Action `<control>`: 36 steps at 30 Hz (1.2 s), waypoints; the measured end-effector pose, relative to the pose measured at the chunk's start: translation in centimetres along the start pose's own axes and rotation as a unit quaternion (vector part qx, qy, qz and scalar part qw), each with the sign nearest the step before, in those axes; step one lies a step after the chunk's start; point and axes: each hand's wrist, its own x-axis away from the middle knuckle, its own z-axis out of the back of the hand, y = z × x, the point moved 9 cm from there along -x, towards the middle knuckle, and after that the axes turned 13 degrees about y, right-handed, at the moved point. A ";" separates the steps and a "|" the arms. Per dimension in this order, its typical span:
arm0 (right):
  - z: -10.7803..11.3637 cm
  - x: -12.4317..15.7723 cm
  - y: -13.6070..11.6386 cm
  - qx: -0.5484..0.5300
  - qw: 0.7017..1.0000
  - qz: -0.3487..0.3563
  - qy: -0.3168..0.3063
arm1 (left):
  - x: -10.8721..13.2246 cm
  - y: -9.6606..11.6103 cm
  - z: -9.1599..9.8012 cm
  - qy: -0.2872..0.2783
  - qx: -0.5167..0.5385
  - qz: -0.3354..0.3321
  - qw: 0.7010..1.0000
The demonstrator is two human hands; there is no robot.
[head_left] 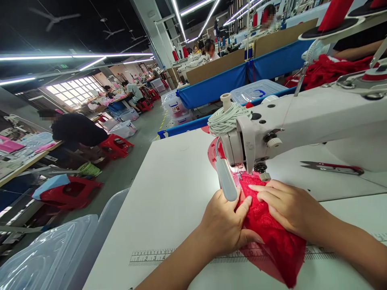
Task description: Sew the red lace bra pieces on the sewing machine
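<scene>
A piece of red lace fabric lies on the sewing table, its upper end under the needle area of a white sewing machine. My left hand rests on the fabric's left edge, thumb and fingers spread, close to a grey lever. On the right side of the lace lies my right hand, palm down with fingers stretched toward the presser foot. Sheer red material shows behind the machine head. The needle tip is too small to make out.
Thread snips lie right of the hands beneath the machine arm. A printed ruler scale runs along the table's near side. Pale cord is coiled atop the machine head. Plastic bins stand at the left; other people work at machines beyond.
</scene>
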 end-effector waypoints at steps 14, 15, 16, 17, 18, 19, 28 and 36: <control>-0.1 -0.2 0.8 -0.042 0.999 -0.017 -0.007 | -0.1 -0.8 -0.4 0.018 -0.035 0.009 0.999; 0.0 -0.1 0.6 -0.056 0.998 -0.012 -0.020 | -0.2 -0.8 -0.4 0.016 -0.030 0.008 0.999; 0.0 0.1 0.4 -0.067 0.997 -0.007 -0.032 | -0.2 -0.8 -0.4 0.010 -0.022 0.003 1.000; 0.0 0.4 0.1 -0.077 0.996 -0.002 -0.042 | -0.2 -0.7 -0.4 0.000 -0.009 -0.004 1.000; -0.1 0.6 0.0 -0.083 0.995 -0.001 -0.047 | -0.2 -0.5 -0.5 -0.015 0.010 -0.014 1.000; -0.1 0.8 -0.1 -0.086 0.995 0.000 -0.049 | -0.1 -0.3 -0.7 -0.035 0.031 -0.025 0.999; 0.1 1.2 -0.4 -0.051 0.999 0.015 -0.011 | 0.0 0.3 -1.0 -0.085 0.038 -0.018 0.996; 0.6 0.7 -0.2 -0.053 0.998 0.012 0.024 | 0.6 0.6 -0.5 -0.031 0.017 -0.025 0.999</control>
